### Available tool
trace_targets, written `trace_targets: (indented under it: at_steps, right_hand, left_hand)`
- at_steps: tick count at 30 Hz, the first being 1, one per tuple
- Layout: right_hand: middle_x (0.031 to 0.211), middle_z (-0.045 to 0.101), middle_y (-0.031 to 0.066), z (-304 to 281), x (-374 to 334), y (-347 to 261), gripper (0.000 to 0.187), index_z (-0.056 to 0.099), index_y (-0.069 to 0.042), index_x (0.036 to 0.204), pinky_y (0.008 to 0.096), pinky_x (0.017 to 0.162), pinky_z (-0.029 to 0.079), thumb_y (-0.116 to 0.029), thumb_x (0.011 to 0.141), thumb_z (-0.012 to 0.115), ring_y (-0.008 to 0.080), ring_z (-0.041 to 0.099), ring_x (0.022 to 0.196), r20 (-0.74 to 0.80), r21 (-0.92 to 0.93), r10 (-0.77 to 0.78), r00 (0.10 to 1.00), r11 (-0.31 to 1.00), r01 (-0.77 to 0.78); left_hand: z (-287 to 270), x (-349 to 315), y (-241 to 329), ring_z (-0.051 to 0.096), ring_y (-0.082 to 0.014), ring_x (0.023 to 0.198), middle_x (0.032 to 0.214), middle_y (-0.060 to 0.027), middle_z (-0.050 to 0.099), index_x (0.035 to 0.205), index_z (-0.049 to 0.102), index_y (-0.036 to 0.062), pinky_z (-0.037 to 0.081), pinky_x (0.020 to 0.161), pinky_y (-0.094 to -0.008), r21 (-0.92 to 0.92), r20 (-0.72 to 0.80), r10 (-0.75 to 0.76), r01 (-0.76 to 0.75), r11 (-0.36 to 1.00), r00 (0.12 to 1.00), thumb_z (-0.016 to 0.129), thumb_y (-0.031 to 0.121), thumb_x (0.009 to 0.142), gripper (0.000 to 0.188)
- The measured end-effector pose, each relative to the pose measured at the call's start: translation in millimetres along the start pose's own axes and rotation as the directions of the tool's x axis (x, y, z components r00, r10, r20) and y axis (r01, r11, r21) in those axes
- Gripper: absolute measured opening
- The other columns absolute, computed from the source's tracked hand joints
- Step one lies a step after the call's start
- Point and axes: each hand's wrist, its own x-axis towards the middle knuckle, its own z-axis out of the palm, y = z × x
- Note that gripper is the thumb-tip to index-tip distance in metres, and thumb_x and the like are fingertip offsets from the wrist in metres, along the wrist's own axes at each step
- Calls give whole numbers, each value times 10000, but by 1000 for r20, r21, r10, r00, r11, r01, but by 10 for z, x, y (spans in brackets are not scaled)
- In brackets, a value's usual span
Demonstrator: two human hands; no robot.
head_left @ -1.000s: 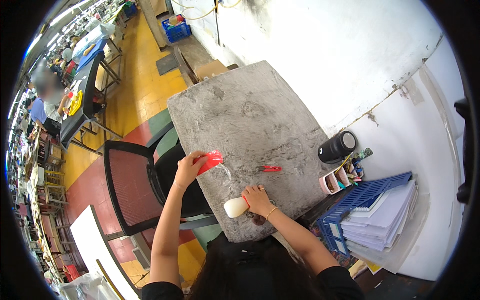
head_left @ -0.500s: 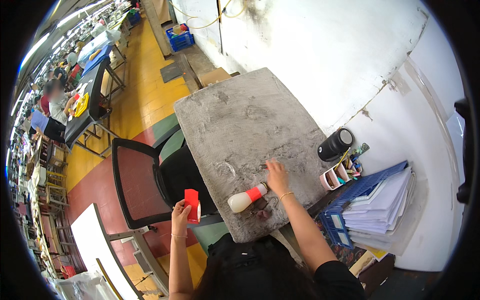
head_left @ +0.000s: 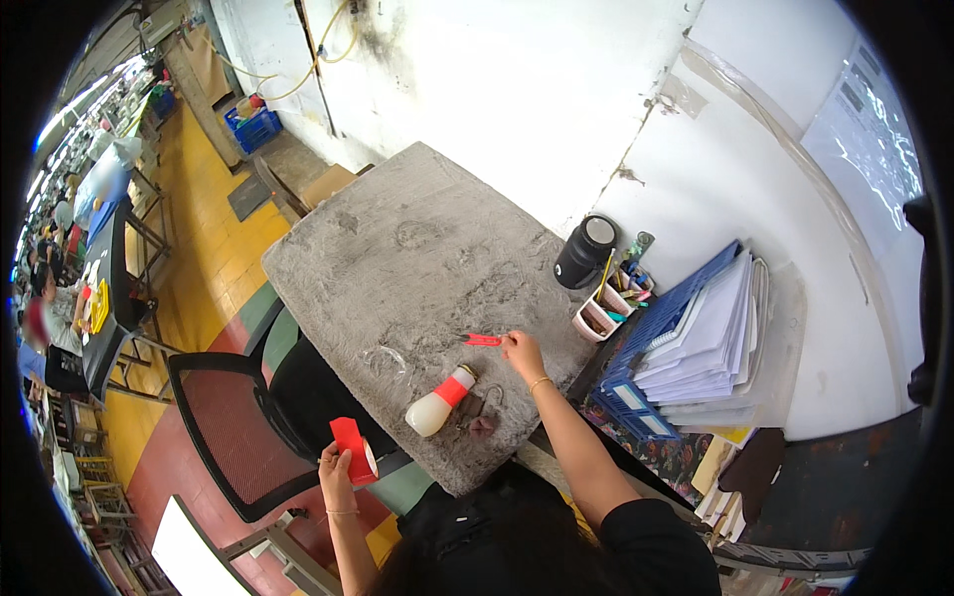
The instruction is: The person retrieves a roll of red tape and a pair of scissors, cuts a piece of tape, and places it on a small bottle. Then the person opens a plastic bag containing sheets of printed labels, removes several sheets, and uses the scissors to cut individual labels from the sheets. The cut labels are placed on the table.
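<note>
My left hand (head_left: pixel 338 479), off the table's near left edge, grips a roll of red tape (head_left: pixel 362 461) with a loose strip standing up from it. Over the grey plush-covered table (head_left: pixel 427 248), my right hand (head_left: pixel 521 356) holds a small slim red tool (head_left: pixel 481 340) by one end; its dark tip points left. I cannot make out its exact kind. Just nearer to me lies a pale bulb-shaped bottle (head_left: pixel 429 414), on its side, with a red band around its neck. Beside its neck rests a small dark brown piece (head_left: pixel 484 425). A clear plastic ring (head_left: pixel 390 364) lies to the left.
A black flask (head_left: pixel 585 253) and a pink-white holder (head_left: pixel 599 320) with pens stand at the table's right edge. Beyond them, a blue rack (head_left: pixel 636 397) holds papers. A black mesh chair (head_left: pixel 234 427) touches the left side. A white wall (head_left: pixel 517 89) rises behind.
My right hand has picked up the red tool from the table. The view has turned right, shifting the table leftward. My left hand still holds the tape roll.
</note>
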Motion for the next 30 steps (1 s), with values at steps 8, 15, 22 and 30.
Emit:
trace_targets:
  at_steps: [8,15,22,30]
  right_hand:
    - [1131,533,87,-669,-274,90,224,377,-160,1157,358,647,541,-275,987,466,269,656,852,-229,937,206,952,311,158]
    - [1113,541,157,-1332,-154,246,270,372,-44,1108,401,773,552,-245,968,486,311,654,930,-599,799,375,707,339,497]
    - [1138,541,188,-1500,135,325,414,377,25,1152,422,841,513,-288,936,540,337,622,1020,-720,692,412,558,484,536]
    - [1323,493,169,-1023,-453,-507,585,329,-14,1406,331,1025,365,-317,953,542,259,484,1215,-645,564,136,752,748,350]
  left_hand:
    - [219,297,179,598,-110,910,1035,-67,627,1166,514,-10,482,837,-250,2,102,96,-97,995,990,576,56,914,268]
    - [222,373,188,570,-79,859,992,-36,615,1145,528,4,468,787,-218,8,68,49,-49,999,996,555,24,920,227]
    - [204,403,165,570,-73,849,990,-37,618,1147,532,-6,468,765,-219,78,56,53,-57,995,997,557,31,921,231]
    - [329,315,294,563,-57,754,887,-21,630,1112,568,-15,467,694,-205,201,120,68,-91,975,991,571,60,924,202]
